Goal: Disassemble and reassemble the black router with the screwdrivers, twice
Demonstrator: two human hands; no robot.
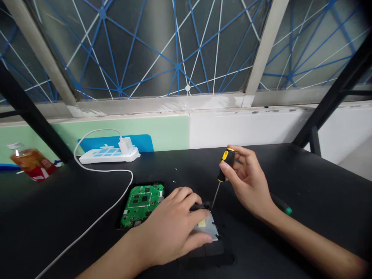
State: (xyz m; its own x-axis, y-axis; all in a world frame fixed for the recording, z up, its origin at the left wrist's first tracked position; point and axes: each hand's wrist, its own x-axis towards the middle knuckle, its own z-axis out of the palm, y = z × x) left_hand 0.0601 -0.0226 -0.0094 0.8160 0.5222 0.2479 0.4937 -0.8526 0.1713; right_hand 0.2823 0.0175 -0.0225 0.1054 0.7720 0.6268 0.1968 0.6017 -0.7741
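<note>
My right hand (247,180) grips a black and yellow screwdriver (227,159) by its handle. Its thin shaft slants down, and the tip meets the upper right corner of a silver metal plate (214,231). That plate lies on a black plastic housing (226,259) and carries a small yellowish pad (202,223). Spread over the plate and housing, my left hand (177,223) holds them down with fingers and thumb, hiding much of both. Just left of it lies a green circuit board (139,207) in a black case.
Behind my right wrist lies a tool handle with a green end (287,210). Two tiny pale bits (174,181) lie on the black table (95,248). A white power strip (110,155) with a white cable (101,217) is at the back left, near a drink bottle (33,164).
</note>
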